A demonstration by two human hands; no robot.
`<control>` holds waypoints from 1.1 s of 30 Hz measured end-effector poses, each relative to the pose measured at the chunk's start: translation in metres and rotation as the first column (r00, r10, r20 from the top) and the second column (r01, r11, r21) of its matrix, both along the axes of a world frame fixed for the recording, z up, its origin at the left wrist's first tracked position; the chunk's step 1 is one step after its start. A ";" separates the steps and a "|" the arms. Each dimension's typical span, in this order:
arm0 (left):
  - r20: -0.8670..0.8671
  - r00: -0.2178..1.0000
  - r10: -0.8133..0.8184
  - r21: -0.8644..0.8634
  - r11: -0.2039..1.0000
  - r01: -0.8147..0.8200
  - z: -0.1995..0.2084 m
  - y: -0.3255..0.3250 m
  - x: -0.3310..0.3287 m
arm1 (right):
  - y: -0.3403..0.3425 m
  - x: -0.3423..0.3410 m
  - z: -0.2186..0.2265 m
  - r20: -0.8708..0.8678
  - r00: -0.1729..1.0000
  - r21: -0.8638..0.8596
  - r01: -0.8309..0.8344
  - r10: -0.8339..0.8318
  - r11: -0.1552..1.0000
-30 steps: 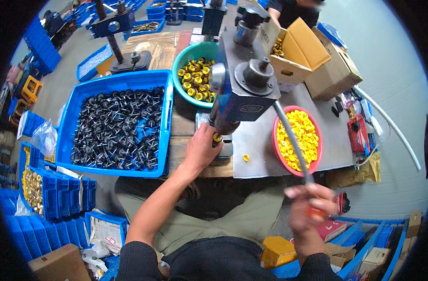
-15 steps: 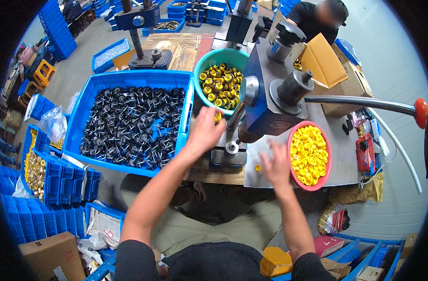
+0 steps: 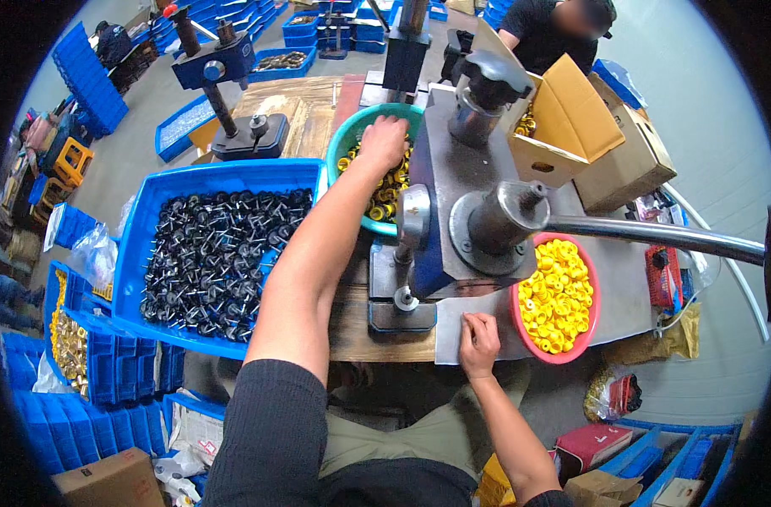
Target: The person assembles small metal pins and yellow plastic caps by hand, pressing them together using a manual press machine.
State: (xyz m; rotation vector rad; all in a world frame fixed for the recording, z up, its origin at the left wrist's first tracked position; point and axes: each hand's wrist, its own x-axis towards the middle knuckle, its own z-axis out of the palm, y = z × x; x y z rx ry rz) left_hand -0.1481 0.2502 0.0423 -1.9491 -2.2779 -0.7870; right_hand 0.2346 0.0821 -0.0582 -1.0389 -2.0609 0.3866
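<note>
My left hand (image 3: 385,141) reaches into the green bowl (image 3: 335,139), over yellow-and-dark assembled parts (image 3: 384,207). Its fingertips point down, and whether they hold a part is hidden. My right hand (image 3: 480,342) is closed, fingers curled against the thumb, at the front edge of the grey sheet (image 3: 447,331). Anything inside it is too small to make out. Beside it stands a pink bowl (image 3: 521,325) full of yellow plastic caps (image 3: 558,297). Between my hands rises a dark hand press (image 3: 453,203), its base (image 3: 402,317) on the wooden bench.
A large blue bin (image 3: 141,279) of black parts with metal pins (image 3: 217,253) stands left of my arm. The press's steel lever (image 3: 656,233) sticks out to the right. Behind are another press (image 3: 249,139), an open cardboard box (image 3: 571,118) and a person (image 3: 546,38).
My left hand has moved from beside the press into the green bowl. My right hand has drawn nearer and closed; the loose yellow cap is no longer seen on the sheet.
</note>
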 end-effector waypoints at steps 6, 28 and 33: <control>-0.076 0.997 0.010 0.403 0.915 0.022 -0.002 -0.026 -0.006 | -0.001 -0.005 -0.001 -0.014 0.999 -0.011 -0.032 0.032 0.999; -0.093 0.829 0.551 0.136 0.832 -0.538 -0.056 -0.333 -0.219 | -0.004 0.000 0.002 -0.069 0.996 -0.028 -0.059 0.057 0.998; 0.345 0.857 0.382 0.140 0.882 -0.449 -0.005 -0.307 -0.155 | -0.002 0.006 0.005 -0.097 0.994 -0.076 -0.050 0.043 0.996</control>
